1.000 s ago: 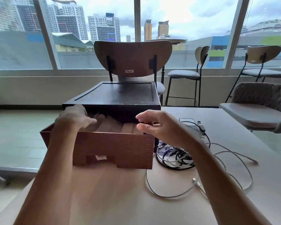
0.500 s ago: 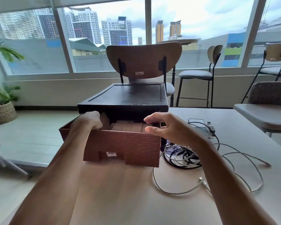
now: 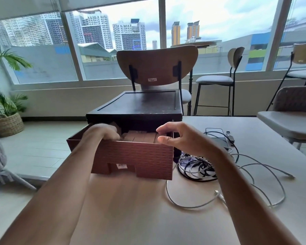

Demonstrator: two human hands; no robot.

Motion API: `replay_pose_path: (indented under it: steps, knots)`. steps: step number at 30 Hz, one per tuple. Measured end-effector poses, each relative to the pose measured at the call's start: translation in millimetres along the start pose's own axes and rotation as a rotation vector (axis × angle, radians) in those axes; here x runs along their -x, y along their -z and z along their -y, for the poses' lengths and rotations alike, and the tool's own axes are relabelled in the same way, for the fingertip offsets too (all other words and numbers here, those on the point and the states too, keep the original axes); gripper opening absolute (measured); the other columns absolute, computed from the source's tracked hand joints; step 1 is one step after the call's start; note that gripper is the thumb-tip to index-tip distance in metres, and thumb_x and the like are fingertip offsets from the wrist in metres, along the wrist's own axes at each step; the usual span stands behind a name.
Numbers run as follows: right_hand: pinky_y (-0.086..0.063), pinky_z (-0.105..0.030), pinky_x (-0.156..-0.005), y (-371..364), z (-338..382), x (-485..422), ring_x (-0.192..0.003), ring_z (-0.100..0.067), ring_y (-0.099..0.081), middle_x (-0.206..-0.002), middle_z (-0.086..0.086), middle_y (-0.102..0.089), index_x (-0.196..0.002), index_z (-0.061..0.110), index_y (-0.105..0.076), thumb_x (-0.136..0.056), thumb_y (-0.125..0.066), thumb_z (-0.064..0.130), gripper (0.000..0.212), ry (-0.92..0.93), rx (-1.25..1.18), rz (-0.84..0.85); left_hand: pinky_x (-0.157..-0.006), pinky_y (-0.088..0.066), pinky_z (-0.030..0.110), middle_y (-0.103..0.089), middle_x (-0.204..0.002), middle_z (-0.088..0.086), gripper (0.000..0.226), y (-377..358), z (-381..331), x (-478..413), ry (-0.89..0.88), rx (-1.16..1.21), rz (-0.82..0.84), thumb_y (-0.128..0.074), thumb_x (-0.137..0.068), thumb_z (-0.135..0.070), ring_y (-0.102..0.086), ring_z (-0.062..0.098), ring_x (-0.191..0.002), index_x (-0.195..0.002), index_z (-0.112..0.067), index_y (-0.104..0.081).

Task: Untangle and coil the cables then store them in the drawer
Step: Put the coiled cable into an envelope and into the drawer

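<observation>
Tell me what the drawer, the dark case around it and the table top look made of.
Drawer: likely cardboard or fabric-covered board, reddish-brown, matte, with a fine ribbed weave on its front. Dark case: probably wood or laminated board, near-black, faint sheen on top. Table top: light wood-look laminate, smooth, though blur leaves it open.

The drawer [image 3: 136,156] before me is reddish-brown with fine ribbed lines; its cabinet [image 3: 140,103] is near-black. The tangled cables [image 3: 198,167] are black and white, one loose cable [image 3: 189,207] pale grey, my desk [image 3: 131,209] light beige.
</observation>
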State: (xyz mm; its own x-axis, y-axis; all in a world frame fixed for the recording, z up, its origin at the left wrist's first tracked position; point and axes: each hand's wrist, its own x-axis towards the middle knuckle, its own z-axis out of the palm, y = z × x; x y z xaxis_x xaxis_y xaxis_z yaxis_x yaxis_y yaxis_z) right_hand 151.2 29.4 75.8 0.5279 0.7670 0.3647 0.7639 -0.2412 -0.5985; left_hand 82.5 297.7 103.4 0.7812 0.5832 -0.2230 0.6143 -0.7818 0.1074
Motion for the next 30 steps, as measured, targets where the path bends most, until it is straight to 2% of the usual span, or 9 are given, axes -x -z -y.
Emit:
replay_pose_path:
  steps: [3, 5, 10, 16, 21, 23, 25, 27, 30]
  knots:
    - [-0.052, -0.036, -0.094, -1, -1, -1, -0.101, -0.013, -0.066, -0.109, 0.016, -0.069, -0.124, 0.025, -0.067, -0.091, -0.069, 0.037, 0.035, 0.008, -0.003, -0.002, -0.065, -0.051, 0.026, -0.071, -0.091, 0.004, 0.031, 0, -1, -4, -0.071, 0.154, 0.115, -0.071, -0.089, -0.024, -0.069, 0.021, -0.082, -0.109, -0.001, -0.071]
    - [-0.051, -0.035, -0.095, -1, -2, -1, -0.101, -0.011, -0.066, -0.109, 0.016, -0.069, -0.123, 0.025, -0.067, -0.091, -0.069, 0.037, 0.034, 0.006, -0.008, -0.007, -0.061, -0.053, 0.028, -0.075, -0.083, 0.009, 0.022, -1, -2, -6, -0.094, 0.269, 0.089, -0.077, -0.083, -0.017, -0.071, 0.023, -0.074, -0.097, 0.000, -0.075]
    - [-0.052, -0.039, -0.093, -3, -3, -2, -0.099, -0.019, -0.067, -0.108, 0.017, -0.069, -0.122, 0.026, -0.067, -0.091, -0.069, 0.036, 0.032, -0.001, -0.033, -0.010, -0.040, -0.039, 0.022, -0.056, -0.050, 0.004, 0.014, 8, -11, 3, -0.082, 0.602, -0.042, -0.065, -0.088, -0.002, -0.049, 0.011, -0.039, -0.075, 0.000, -0.068]
    - [-0.044, -0.008, -0.089, -1, -3, -2, -0.106, 0.003, -0.062, -0.116, 0.010, -0.069, -0.126, 0.020, -0.065, -0.092, -0.068, 0.030, 0.035, 0.000, -0.041, 0.004, -0.042, -0.044, 0.022, -0.067, -0.083, 0.022, 0.014, 38, -13, 39, -0.156, 0.734, -0.217, -0.065, -0.089, 0.000, -0.056, 0.018, -0.056, -0.096, 0.008, -0.073]
    - [-0.047, -0.032, -0.104, 1, 8, -4, -0.121, -0.014, -0.058, -0.135, -0.006, -0.059, -0.139, 0.021, -0.051, -0.094, -0.066, 0.028, 0.048, -0.048, -0.150, -0.139, -0.054, -0.040, 0.023, -0.065, -0.079, 0.006, 0.011, 67, -4, 82, -0.310, 0.674, -0.226, -0.068, -0.092, -0.013, -0.050, 0.013, -0.063, -0.093, -0.009, -0.077]
    - [-0.048, -0.033, -0.102, 8, 14, -1, -0.122, -0.017, -0.056, -0.138, -0.007, -0.055, -0.144, 0.022, -0.045, -0.092, -0.068, 0.029, 0.058, -0.079, -0.221, -0.171, -0.063, -0.042, 0.023, -0.065, -0.080, 0.003, 0.010, 75, 5, 100, -0.423, 0.622, -0.179, -0.068, -0.093, -0.014, -0.050, 0.015, -0.072, -0.094, -0.012, -0.077]
    - [-0.046, -0.031, -0.101, 12, 18, 9, -0.126, -0.016, -0.051, -0.144, -0.004, -0.049, -0.150, 0.027, -0.034, -0.083, -0.074, 0.039, 0.079, -0.115, -0.235, -0.108, -0.078, -0.045, 0.030, -0.072, -0.089, 0.006, 0.010, 79, 16, 117, -0.551, 0.568, -0.106, -0.068, -0.092, -0.015, -0.058, 0.022, -0.086, -0.097, -0.013, -0.076]
    - [-0.040, -0.040, -0.111, 10, 17, 22, -0.135, -0.017, -0.044, -0.153, -0.003, -0.040, -0.155, 0.031, -0.020, -0.070, -0.077, 0.052, 0.104, -0.151, -0.227, -0.014, -0.093, -0.046, 0.035, -0.076, -0.099, 0.006, 0.019, 78, 30, 129, -0.642, 0.572, -0.067, -0.069, -0.085, -0.024, -0.064, 0.024, -0.100, -0.099, -0.013, -0.075]
    - [-0.032, -0.048, -0.117, 5, 4, 42, -0.145, -0.025, -0.031, -0.162, -0.009, -0.023, -0.156, 0.036, -0.008, -0.072, -0.080, 0.046, 0.111, -0.225, -0.263, 0.064, -0.086, -0.056, 0.023, -0.077, -0.099, 0.001, 0.028, 68, 53, 135, -0.698, 0.663, -0.076, -0.071, -0.074, -0.031, -0.070, 0.013, -0.097, -0.096, -0.014, -0.076]
